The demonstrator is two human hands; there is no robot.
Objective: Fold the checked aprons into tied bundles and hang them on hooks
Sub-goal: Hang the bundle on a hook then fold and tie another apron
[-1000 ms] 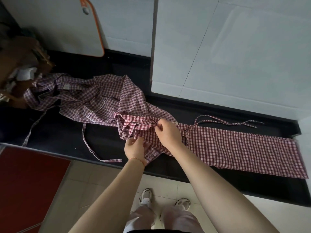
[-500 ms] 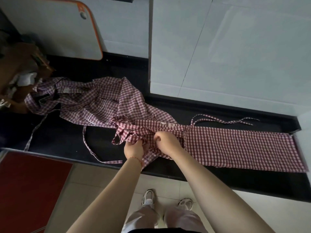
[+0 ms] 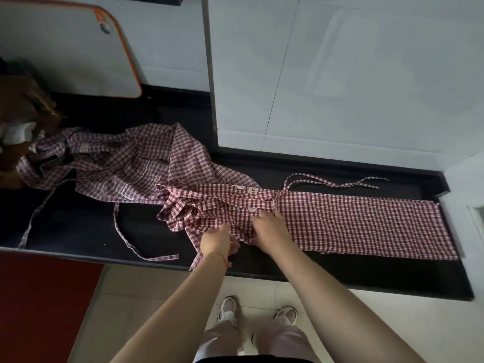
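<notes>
A red-and-white checked apron lies stretched out as a long folded strip along the black counter, its ties trailing toward the wall. The left end of the strip is bunched. My left hand grips the near edge of that bunched cloth. My right hand grips the cloth just to the right of it, fingers curled into the fabric. More checked aprons lie in a crumpled heap further left on the counter, with loose ties running toward the front edge.
A white board with an orange rim leans against the tiled wall at the back left. Brown paper and white items sit at the far left. A red panel is below the counter's front edge. My shoes stand on the tiled floor.
Both hands have drawn the bunched end of the apron toward the counter's front edge. The right hand came down from the strip's far side to its near side.
</notes>
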